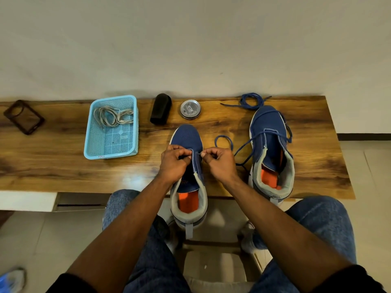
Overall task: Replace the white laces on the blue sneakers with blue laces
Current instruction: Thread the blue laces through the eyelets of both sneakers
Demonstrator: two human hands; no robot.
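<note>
Lacing under way on the near sneaker (186,142), first eyelets.

Left hand (173,160) has its grip pinched on the eyelet edge beside the tongue; right hand (220,163) pinches the tip of the blue lace (223,138), whose slack loops on the bench (211,123) behind it. Second sneaker (268,132) stands to the right, loosely threaded; a spare blue lace (251,101) lies beyond its toe. White laces (114,116) sit in the basket (93,142). Advised: steady the eyelet open, feed the tip straight, then draw both ends even before crossing.
</note>
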